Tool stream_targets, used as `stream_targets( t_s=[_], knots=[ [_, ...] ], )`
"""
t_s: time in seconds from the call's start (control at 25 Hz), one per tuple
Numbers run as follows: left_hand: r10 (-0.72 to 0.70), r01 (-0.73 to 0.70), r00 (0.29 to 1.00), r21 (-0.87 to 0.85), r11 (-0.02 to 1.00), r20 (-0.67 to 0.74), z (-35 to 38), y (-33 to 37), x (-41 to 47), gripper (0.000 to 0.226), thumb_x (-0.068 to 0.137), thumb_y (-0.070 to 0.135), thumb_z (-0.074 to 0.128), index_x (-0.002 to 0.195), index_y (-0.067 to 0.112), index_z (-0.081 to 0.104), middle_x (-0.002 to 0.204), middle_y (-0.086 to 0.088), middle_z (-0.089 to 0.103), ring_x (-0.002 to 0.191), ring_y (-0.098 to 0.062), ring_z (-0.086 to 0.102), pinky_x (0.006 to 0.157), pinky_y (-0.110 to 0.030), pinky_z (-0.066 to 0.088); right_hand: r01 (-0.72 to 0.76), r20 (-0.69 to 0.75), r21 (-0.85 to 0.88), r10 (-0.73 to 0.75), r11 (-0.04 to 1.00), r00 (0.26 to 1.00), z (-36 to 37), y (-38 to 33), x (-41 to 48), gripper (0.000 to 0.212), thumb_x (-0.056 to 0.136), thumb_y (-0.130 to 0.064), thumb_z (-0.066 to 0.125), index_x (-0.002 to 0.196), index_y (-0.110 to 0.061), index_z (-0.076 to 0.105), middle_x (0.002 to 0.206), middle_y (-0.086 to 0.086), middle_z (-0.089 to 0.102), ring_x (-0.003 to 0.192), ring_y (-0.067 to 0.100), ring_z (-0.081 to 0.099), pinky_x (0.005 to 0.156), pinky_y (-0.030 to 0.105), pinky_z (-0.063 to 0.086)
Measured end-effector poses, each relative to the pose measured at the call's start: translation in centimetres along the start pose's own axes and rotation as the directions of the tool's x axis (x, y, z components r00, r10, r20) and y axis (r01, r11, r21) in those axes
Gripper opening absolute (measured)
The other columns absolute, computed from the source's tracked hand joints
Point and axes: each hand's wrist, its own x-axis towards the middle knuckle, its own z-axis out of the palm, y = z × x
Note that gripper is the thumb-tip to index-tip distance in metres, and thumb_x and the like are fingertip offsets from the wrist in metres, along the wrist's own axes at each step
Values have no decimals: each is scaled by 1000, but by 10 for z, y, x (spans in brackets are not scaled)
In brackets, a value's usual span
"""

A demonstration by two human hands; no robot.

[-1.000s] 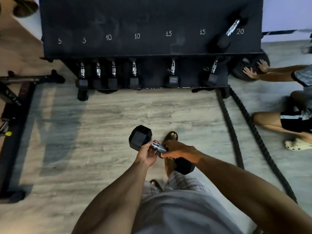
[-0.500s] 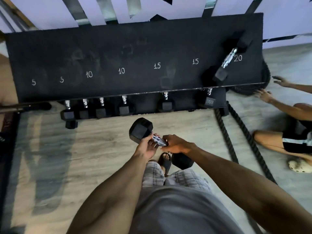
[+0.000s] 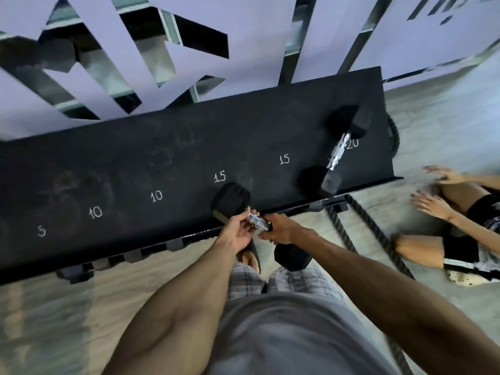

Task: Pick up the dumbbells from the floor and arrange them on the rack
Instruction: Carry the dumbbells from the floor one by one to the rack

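On the held dumbbell (image 3: 230,202), the chrome handle shows only as a short strip between the left hand (image 3: 238,235) and the right hand (image 3: 282,230). Their fingers cover the rest, and the right hand overlaps the top of the near head. The top shelf (image 3: 189,158) of the rack runs off the left edge and hides the lower-tier dumbbells (image 3: 77,274): only dark ends poke out from under it, too blurred to count. A sandalled foot (image 3: 250,257) is half covered by the left wrist. The battle rope (image 3: 365,228) disappears behind the right forearm. The seated person (image 3: 422,249) is cut off by the right edge, both hands blurred.
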Motion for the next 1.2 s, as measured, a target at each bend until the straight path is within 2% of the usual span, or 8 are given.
stream_targets(
  t_s=[0.08,0.2,0.36,0.48,0.68,0.88,1.08,1.2],
  knots=[
    [-8,8,1000,-5,1000,5,25,19,13,10,95,10,60,91,2,63,95,-9,65,89,-19,62,102,-35,44,-9,-29,34,10,999,1000,-26,1,18,32,81,-33,73,104,-13,61,84,6,72,64,21,70,67,36,60],
    [-14,13,1000,41,999,26,67,46,32,12,97,10,57,90,3,62,94,-8,64,88,-17,62,106,-33,42,-43,-69,33,45,999,997,-61,5,46,34,79,-36,72,102,-14,60,86,3,70,71,22,70,72,36,59],
    [1,-2,1000,115,993,14,111,73,65,7,95,10,61,91,4,62,94,-7,66,89,-15,64,86,-31,50,-45,-79,33,48,998,996,-100,16,83,46,82,-38,72,117,-11,58,104,7,69,94,25,67,80,34,52],
    [19,-17,1000,143,990,-11,136,88,87,4,93,8,63,94,5,63,92,-7,66,88,-15,65,72,-28,51,-35,-68,69,39,997,997,-121,23,107,49,84,-37,70,120,-9,55,104,9,71,92,26,68,83,40,55],
    [23,-10,998,208,978,-61,161,104,114,34,90,8,67,122,-4,61,105,-11,68,94,-16,67,71,-26,52,-18,-44,97,23,995,999,-141,38,139,48,82,-38,71,118,-10,54,98,10,72,86,25,70,83,45,56],
    [27,-4,996,275,962,-80,170,107,127,39,87,3,69,124,-7,61,105,-11,69,96,-17,66,75,-24,52,-23,-25,129,26,991,999,-145,40,150,56,84,-34,72,129,-7,50,115,12,68,102,29,67,88,44,53],
    [83,-52,993,330,943,-81,167,103,133,43,84,2,71,125,-7,61,116,-13,70,98,-15,69,78,-24,54,-22,24,156,19,988,1000,-153,38,151,50,87,-25,71,130,-6,52,118,12,67,108,26,65,82,27,45],
    [166,-103,976,376,921,-140,163,102,134,59,78,7,79,129,-5,53,121,-15,68,105,-20,68,83,-28,56,-32,61,47,29,998,998,-159,34,147,45,91,-30,64,128,-7,51,118,13,66,105,28,66,82,32,51]
  ],
)
